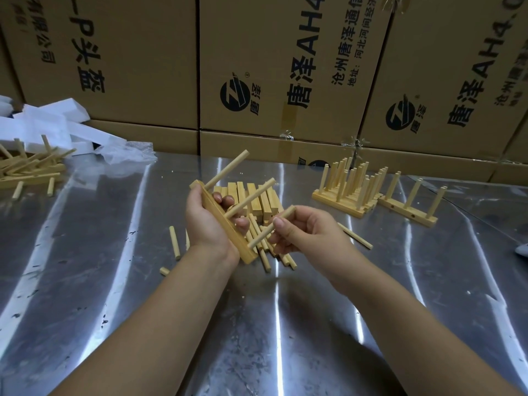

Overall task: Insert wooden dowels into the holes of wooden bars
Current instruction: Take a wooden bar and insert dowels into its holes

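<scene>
My left hand (207, 221) grips a wooden bar (228, 227), tilted above the metal table (114, 281). Two dowels stand out of the bar: an upper dowel (227, 169) and a middle dowel (251, 198). My right hand (303, 232) pinches a third dowel (270, 226) whose lower end meets the bar near its bottom end. Whether that end sits in a hole is hidden. Loose dowels (265, 250) lie under my hands, and plain bars (248, 197) are stacked just behind them.
Finished bars with upright dowels (347, 184) stand at the right, one more bar (411, 202) beside them. Another pile of bars and dowels (28, 167) lies far left by white foam pieces (57, 121). Cardboard boxes (285, 67) wall off the back. A stray dowel (174, 242) lies left.
</scene>
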